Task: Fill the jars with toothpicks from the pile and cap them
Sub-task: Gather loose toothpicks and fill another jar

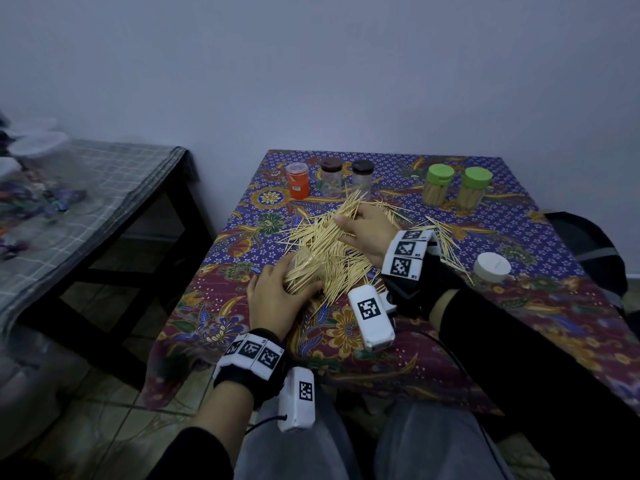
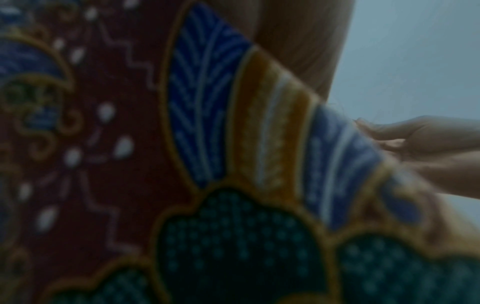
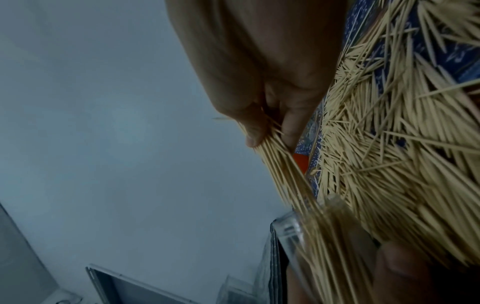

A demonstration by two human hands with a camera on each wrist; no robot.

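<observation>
Fingers (image 3: pixel 262 127) of the right hand (image 1: pixel 367 233) are pinching a bundle of toothpicks (image 3: pixel 283 168) between thumb and fingertips at the centre of the head view, over the far side of the pile (image 1: pixel 329 251). Just below and to the left of it, the left hand (image 1: pixel 277 303) is curling round a clear jar (image 1: pixel 301 265) that is lying tilted in the pile, its mouth already bristling with toothpicks; in the right wrist view the jar's rim (image 3: pixel 291 232) is showing at the lower centre beneath the pinched bundle. Loose toothpicks are spreading across the patterned tablecloth (image 1: pixel 346 334) around both hands. A white cap (image 1: pixel 491 266) is sitting at the right of the frame, apart from the pile. Along the upper edge of the cloth are standing an orange jar (image 1: pixel 298 180), two dark-lidded jars (image 1: pixel 346 178) and, further right, two green-capped jars (image 1: pixel 455 187) full of toothpicks
</observation>
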